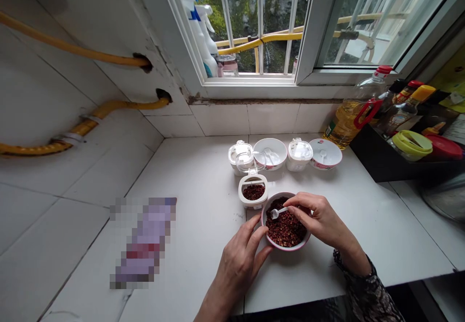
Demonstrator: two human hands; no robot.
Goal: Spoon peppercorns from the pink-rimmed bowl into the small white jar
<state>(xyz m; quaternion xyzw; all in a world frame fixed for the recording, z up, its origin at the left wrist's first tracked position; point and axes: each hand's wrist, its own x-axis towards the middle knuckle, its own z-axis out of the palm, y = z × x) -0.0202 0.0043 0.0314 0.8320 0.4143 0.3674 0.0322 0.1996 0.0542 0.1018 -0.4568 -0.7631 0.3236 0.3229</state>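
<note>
A bowl (289,248) full of dark red grains that look like Sichuan peppercorns (286,230) stands near the counter's front. My left hand (241,254) grips its left side, fingers at the rim and thumb lower down. Between the thumb and fingers of my right hand (317,215) is the handle of a small white spoon (276,213), its head resting on the grains. Just behind the bowl, a white seasoning jar (253,201) has its clear lid (251,162) raised and holds similar dark red grains.
Behind are two closed white jars (299,155) (238,152) and two bowls (271,152) (326,153) with small white spoons in them. An oil bottle (348,116) and a black rack (385,160) of condiments stand right. A blurred purple packet (145,239) lies left.
</note>
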